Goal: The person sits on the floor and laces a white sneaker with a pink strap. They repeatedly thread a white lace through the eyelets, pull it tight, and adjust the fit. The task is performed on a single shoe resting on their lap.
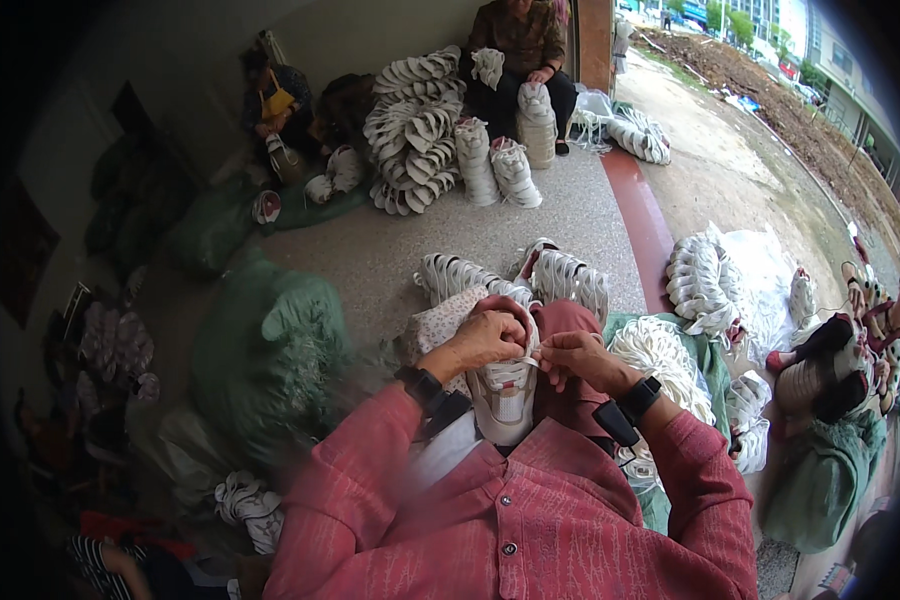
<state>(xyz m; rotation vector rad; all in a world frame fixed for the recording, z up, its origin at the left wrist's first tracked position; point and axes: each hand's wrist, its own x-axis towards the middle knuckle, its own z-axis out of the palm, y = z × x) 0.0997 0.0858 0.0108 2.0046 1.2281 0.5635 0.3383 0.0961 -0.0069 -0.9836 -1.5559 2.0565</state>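
Note:
A white shoe upper [504,412] with red trim lies between my knees, its toe pointed toward me. My left hand [486,342] is closed round its collar, fingers bent over the edge beside the tongue. Thumb and fingertips of my right hand [576,358] pinch a white shoelace [532,362] at the eyelets. The ends of the lace are hard to make out. Just past my hands lie two rows of nested shoe uppers [576,284]. Close to my right forearm is a heap of white laces [658,360] on green sacking.
Bulging green sacks [270,345] stand at my left. Stacked shoe uppers [415,130] rise at the back near two seated people. More uppers [705,285] and a white plastic bag [755,285] lie at the right by the doorway. Another person's legs and hands show at the far right.

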